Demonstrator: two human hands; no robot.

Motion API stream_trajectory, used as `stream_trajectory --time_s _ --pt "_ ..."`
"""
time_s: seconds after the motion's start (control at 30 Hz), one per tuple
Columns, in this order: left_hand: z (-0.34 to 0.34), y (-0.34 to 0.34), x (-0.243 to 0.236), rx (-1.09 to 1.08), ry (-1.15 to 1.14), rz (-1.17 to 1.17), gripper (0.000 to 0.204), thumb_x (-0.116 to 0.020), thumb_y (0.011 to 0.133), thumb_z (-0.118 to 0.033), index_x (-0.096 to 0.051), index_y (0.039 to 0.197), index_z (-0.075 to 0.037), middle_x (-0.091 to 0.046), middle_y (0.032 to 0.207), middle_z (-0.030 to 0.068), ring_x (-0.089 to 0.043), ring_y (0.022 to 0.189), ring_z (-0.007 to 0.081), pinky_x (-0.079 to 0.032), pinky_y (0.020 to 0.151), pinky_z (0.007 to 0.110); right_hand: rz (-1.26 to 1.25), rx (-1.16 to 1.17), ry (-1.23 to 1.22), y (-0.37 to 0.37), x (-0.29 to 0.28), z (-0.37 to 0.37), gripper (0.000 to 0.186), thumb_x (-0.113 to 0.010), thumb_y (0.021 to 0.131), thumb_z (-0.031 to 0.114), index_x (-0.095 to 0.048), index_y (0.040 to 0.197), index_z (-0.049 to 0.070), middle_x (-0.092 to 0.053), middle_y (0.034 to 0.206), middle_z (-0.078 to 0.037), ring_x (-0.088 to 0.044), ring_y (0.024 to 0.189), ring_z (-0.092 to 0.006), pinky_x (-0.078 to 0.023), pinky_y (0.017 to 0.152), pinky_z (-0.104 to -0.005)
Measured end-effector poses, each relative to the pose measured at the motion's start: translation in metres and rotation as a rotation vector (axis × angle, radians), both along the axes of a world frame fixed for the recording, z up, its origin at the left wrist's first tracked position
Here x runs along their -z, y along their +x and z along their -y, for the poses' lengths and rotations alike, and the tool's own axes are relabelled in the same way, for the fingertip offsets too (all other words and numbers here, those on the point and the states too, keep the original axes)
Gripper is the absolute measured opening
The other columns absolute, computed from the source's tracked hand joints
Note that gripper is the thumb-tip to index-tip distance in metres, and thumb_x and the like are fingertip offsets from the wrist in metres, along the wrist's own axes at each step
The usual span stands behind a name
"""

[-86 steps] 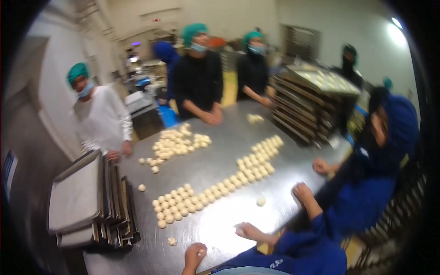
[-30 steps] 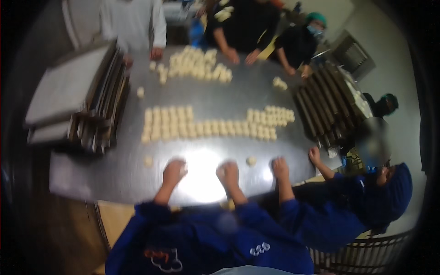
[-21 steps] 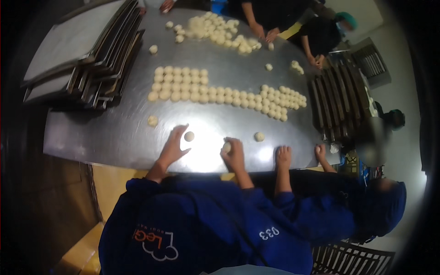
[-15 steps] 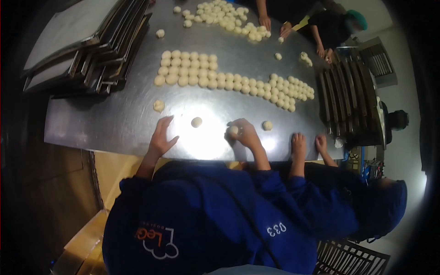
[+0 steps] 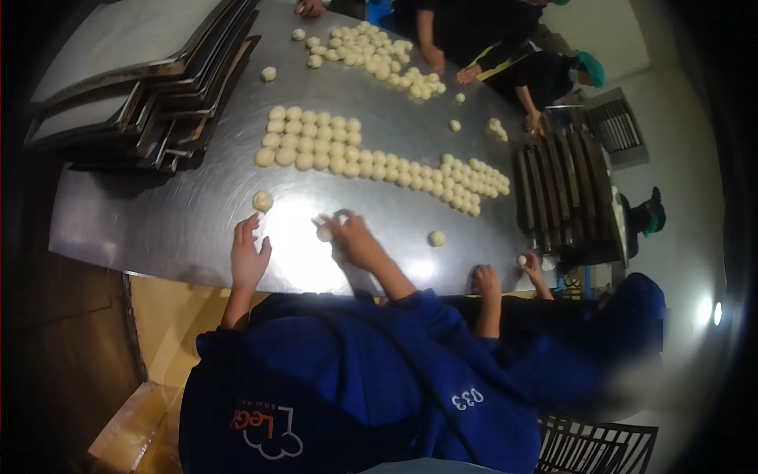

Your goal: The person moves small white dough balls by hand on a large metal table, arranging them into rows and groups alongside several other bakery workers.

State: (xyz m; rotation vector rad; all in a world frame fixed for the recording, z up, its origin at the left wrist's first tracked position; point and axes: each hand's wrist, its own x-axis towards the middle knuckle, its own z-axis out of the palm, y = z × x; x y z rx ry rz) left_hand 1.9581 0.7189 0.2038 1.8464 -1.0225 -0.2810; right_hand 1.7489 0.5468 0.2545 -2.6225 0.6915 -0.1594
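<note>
My left hand [image 5: 249, 261] is over the near left of the steel table, fingers apart and holding nothing. Just beyond its fingertips lies a lumpy dough ball [image 5: 262, 201]. My right hand [image 5: 359, 243] is curled at the bright patch of the table, fingers bent around dough. One pale dough ball [image 5: 324, 232] shows at its left edge, by the thumb side. A second pale bit appears between the fingers, mostly hidden. To the right of that hand a single dough ball [image 5: 437, 238] sits on the metal.
Rows of dough balls [image 5: 339, 150] stretch across the steel table [image 5: 174, 213], with a loose heap [image 5: 363, 47] beyond. Stacked trays [image 5: 150, 87] stand at left, more trays [image 5: 564, 186] at right. A co-worker's hands [image 5: 487, 280] work at my right; others work across the table.
My right hand has moved left to the dough ball that lay between my hands. My left hand stays open, now closer to the lumpy ball. The whole view has shifted slightly.
</note>
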Motion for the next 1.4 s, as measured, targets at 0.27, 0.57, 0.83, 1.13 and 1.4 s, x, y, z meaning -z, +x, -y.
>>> stream_trajectory --time_s 0.27,0.57,0.83,1.13,1.4 --pt "-0.001 0.002 0.0 -0.025 0.03 0.009 0.044 -0.062 0.084 -0.001 -0.054 0.128 0.0 -0.058 0.115 0.0182 -0.06 0.106 0.0334 -0.055 0.081 0.038 -0.062 -0.036 0.629 0.018 -0.029 0.055 0.045 -0.074 0.078 0.016 -0.063 0.122 0.016 -0.065 0.112 -0.01 -0.061 0.107 -0.0285 -0.053 0.089 -0.0389" --pt "0.0 0.004 0.005 -0.031 0.005 0.103 0.033 -0.06 0.084 0.002 -0.057 0.117 -0.002 -0.059 0.114 0.0175 -0.062 0.1 0.0344 -0.055 0.077 0.04 0.422 0.728 0.459 0.059 -0.006 0.249 0.05 -0.073 0.081 0.024 -0.057 0.125 0.008 -0.066 0.113 -0.021 -0.068 0.094 -0.0321 -0.056 0.08 -0.0405" --pt "0.005 0.003 -0.005 -0.049 0.117 0.203 0.04 -0.06 0.08 0.002 -0.061 0.119 -0.006 -0.061 0.115 0.017 -0.063 0.099 0.0348 -0.054 0.081 0.039 0.175 0.551 0.389 0.092 0.024 0.253 0.055 -0.066 0.083 0.022 -0.052 0.133 0.005 -0.053 0.129 -0.027 -0.055 0.117 -0.0426 -0.047 0.099 -0.0453" --pt "0.045 0.048 -0.009 -0.06 0.053 0.191 0.055 -0.073 0.078 -0.006 -0.05 0.127 0.001 -0.052 0.12 0.0193 -0.054 0.11 0.034 -0.043 0.097 0.044 0.211 0.901 -0.363 -0.093 0.011 0.114 0.058 -0.072 0.08 0.026 -0.055 0.133 0.009 -0.057 0.122 -0.019 -0.053 0.116 -0.0384 -0.038 0.102 -0.053" --pt "0.103 0.051 0.007 0.174 0.144 0.399 0.018 -0.064 0.086 -0.009 -0.066 0.103 -0.006 -0.066 0.098 0.014 -0.06 0.097 0.0349 -0.043 0.087 0.049 0.359 0.997 -0.353 -0.165 0.058 0.079 0.02 -0.065 0.083 0.017 -0.063 0.1 0.008 -0.06 0.104 -0.017 -0.055 0.098 -0.0389 -0.047 0.087 -0.0447"
